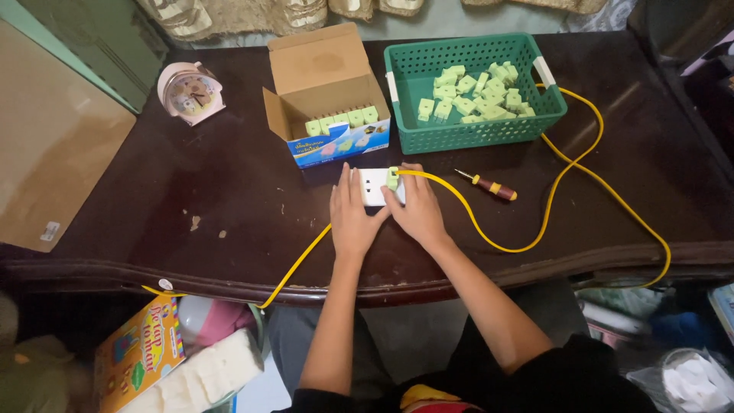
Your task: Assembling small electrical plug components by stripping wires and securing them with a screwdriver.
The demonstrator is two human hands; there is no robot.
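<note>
Head view, looking down on a dark wooden counter (229, 199). Both hands rest on a white socket block (372, 187) lying near the counter's front edge. The left hand (352, 218) lies flat, fingers extended along the block's left side, pressing rather than gripping. The right hand (417, 210) covers the block's right side, its fingers curled about a pale green plug (392, 178) seated at the block's upper right corner; whether they pinch the plug or only press on it cannot be told from this angle. A yellow cable (535, 229) runs from the plug in a wide loop across the counter and over its right edge; a second yellow length drops off the front edge to the left.

Risk, as judged: the block is held down by flat pressure alone, so a sideways pull on the plug could slide it; the slack cable loop lies just beside a red-and-yellow screwdriver (489, 185) and could drag it.

Behind the hands stand an open cardboard box (325, 84) with a row of green plugs, and a green plastic basket (474, 126) of loose ones. A pink alarm clock (189, 92) lies at far left. Curtains hang behind; boxes and bags crowd the floor below.
</note>
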